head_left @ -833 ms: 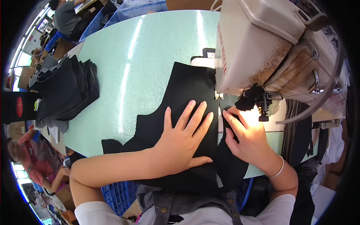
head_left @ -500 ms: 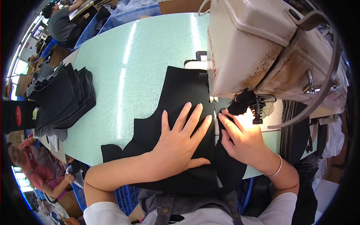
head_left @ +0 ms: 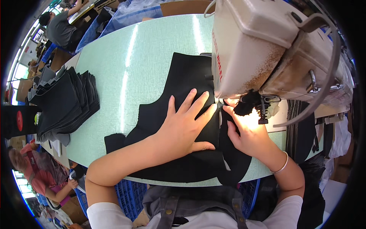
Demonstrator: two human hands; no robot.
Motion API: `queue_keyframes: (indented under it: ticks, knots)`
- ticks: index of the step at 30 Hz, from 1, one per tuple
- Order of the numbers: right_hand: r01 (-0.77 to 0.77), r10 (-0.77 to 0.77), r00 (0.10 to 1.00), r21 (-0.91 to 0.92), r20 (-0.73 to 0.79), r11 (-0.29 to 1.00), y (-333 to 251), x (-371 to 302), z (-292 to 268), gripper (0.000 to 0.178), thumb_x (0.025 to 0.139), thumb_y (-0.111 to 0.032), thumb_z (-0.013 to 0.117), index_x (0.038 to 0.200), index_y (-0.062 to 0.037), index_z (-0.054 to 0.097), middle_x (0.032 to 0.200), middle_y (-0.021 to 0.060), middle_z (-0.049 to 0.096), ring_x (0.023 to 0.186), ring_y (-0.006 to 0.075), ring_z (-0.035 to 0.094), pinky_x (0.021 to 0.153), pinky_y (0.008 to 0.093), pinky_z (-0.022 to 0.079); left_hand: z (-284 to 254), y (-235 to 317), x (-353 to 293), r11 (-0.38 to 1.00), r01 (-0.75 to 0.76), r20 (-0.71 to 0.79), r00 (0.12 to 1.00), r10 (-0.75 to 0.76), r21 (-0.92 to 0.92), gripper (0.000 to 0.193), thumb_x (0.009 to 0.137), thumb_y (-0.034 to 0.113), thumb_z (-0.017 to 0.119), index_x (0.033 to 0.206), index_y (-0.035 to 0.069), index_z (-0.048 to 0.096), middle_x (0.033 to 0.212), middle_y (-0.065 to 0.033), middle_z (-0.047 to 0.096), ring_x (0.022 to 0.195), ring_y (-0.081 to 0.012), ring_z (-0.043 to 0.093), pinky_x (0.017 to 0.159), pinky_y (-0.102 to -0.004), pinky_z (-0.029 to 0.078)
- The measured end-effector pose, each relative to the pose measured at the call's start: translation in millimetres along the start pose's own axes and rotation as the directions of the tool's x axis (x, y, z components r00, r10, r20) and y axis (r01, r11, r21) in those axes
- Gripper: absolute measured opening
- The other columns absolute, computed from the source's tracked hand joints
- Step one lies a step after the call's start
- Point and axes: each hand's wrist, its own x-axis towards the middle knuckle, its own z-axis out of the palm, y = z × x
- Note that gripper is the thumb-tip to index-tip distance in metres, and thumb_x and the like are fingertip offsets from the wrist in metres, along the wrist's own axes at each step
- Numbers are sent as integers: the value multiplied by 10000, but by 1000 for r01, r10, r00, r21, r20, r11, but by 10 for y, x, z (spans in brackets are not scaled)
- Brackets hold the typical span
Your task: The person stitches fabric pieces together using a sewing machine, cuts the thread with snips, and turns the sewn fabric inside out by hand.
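Observation:
A large black fabric panel (head_left: 152,122) lies on the pale green sewing table and reaches under the sewing machine (head_left: 251,49). My left hand (head_left: 187,122) rests flat on it, fingers spread and pointing toward the needle area. Along its right side runs a seam line, with a narrower black fabric piece (head_left: 232,164) beside it. On that piece, close to the machine's needle, lies my right hand (head_left: 248,129), its fingers stretched forward and the thumb apart. The machine head partly hides its fingertips, and a bright lamp glow washes over the back of the hand.
A pile of dark cut panels (head_left: 68,103) stands on the table's left side. More black pieces (head_left: 299,129) hang at the right edge. Blue crates (head_left: 131,196) sit below the front edge. Two people work at the left, one seated (head_left: 61,32), one in red (head_left: 42,171).
The black panel has slid away from me, under the machine, showing more table edge in front. Both hands have moved forward with it, the left still flat.

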Motion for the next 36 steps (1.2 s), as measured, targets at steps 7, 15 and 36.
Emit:
queue_keyframes:
  ticks: [7,15,36]
  knots:
    - [5,-6,996,-16,-91,1000,-132,-48,-30,428,771,-75,692,1187,-19,607,1158,162,643,908,307,638,803,390,508,37,97,-73,999,-12,-48,999,10,-37,852,712,454,785,1359,3,463,1382,-207,375,1354,-422,317,958,-683,370]
    - [-54,62,994,92,-86,994,9,-14,24,353,785,-78,705,1116,11,618,1091,168,657,910,321,659,793,379,514,11,-151,12,991,-117,-22,993,116,-61,757,735,461,764,1349,92,518,1433,-200,355,1381,-425,287,993,-717,326]
    - [-72,72,997,155,5,985,16,-18,-112,462,828,-129,720,1261,-33,587,1251,143,619,1168,307,582,1022,413,420,-49,-69,1,986,-68,8,998,70,-153,656,756,375,781,1312,111,552,1322,-183,417,1374,-404,314,1009,-727,295]
